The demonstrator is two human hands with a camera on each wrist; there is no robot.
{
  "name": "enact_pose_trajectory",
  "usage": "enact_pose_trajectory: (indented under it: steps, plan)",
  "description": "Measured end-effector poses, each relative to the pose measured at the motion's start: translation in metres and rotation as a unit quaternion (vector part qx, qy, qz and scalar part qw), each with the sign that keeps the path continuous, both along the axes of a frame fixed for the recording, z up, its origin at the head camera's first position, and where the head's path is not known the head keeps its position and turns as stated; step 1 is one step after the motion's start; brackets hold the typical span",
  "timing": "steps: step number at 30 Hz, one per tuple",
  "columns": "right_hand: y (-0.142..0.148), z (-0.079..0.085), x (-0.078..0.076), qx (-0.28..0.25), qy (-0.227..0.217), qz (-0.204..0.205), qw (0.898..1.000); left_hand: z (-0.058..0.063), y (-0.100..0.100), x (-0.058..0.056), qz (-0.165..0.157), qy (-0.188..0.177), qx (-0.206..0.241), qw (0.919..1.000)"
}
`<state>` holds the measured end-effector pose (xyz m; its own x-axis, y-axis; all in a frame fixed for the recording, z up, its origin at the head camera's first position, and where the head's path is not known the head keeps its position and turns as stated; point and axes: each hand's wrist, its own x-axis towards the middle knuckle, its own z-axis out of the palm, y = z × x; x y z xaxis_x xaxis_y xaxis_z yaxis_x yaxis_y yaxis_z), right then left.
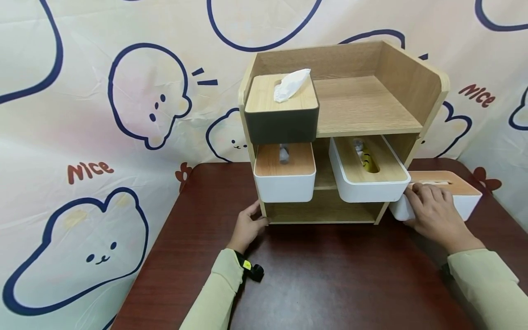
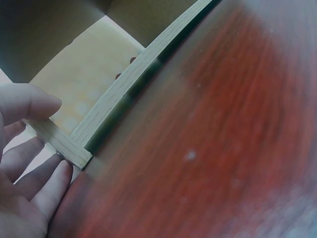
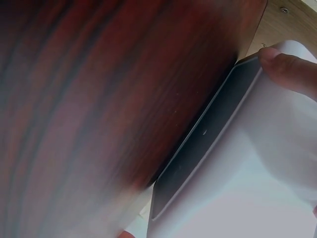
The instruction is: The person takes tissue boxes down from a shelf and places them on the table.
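A small wooden shelf (image 1: 369, 103) stands on the table. My left hand (image 1: 246, 229) pinches the lower front corner of its left side panel; in the left wrist view the thumb (image 2: 34, 101) lies inside the panel (image 2: 69, 148) and the fingers outside. To the right of the shelf, my right hand (image 1: 437, 213) grips the near left end of a white tissue box (image 1: 465, 206) with a wooden lid. In the right wrist view the thumb (image 3: 292, 72) presses the box's white wall, and its underside shows dark beside the table.
A dark tissue box (image 1: 282, 126) with tissue sticking out sits top left on the shelf. Below, two white tissue boxes with wooden lids, one left (image 1: 284, 188) and one right (image 1: 369, 190), jut forward. A patterned cloth (image 1: 156, 256) hangs behind the reddish-brown table (image 1: 330, 275).
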<state>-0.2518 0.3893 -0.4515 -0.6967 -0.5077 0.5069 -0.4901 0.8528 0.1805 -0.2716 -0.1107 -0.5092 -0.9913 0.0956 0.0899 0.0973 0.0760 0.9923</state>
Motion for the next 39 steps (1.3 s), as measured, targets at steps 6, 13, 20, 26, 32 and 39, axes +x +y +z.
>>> enact_pose_trajectory:
  steps: [6,13,20,26,32,39]
  plan:
    - [0.001,-0.001,0.000,0.002,-0.003,0.004,1.000,0.002,-0.001,-0.001,-0.009,-0.008,-0.011,0.9999]
    - [0.000,0.001,0.000,0.004,-0.009,0.007,1.000,0.000,0.001,-0.001,0.004,0.008,-0.005,0.9999]
    - [0.000,0.001,0.002,0.010,-0.010,0.009,1.000,-0.002,0.001,-0.002,0.018,0.020,-0.021,0.9994]
    - [0.001,0.001,0.003,0.012,-0.018,0.009,1.000,-0.001,0.001,-0.002,0.007,0.012,-0.011,0.9998]
    - [0.000,0.001,0.004,0.016,-0.027,0.000,0.999,0.016,0.001,0.007,-0.010,0.005,-0.015,0.9998]
    - [-0.001,0.001,0.006,0.017,-0.038,-0.003,0.999,0.028,0.004,0.015,-0.007,0.009,-0.012,0.9999]
